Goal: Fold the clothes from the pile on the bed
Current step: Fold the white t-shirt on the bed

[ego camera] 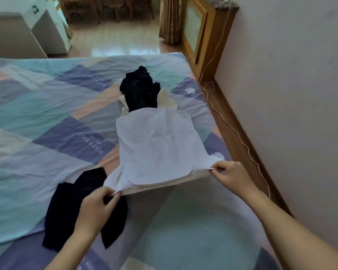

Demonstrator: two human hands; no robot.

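Observation:
A white garment (156, 145) is stretched out lengthwise over the bed (37, 106), its near edge lifted off the cover. My left hand (98, 207) pinches the near left corner of that edge. My right hand (232, 178) pinches the near right corner. The far end of the white garment lies over a pile with a crumpled black garment (140, 90) on top and a cream piece (165, 98) under it. A flat dark navy garment (66, 209) lies on the bed beneath my left hand.
The bed's patchwork cover is blue, teal, lilac and peach. A wall runs along the right, with a white cable (240, 137) on the wooden floor strip. A wooden radiator cover (197, 34), white cabinets (20, 36) and chairs (105, 6) stand beyond the bed.

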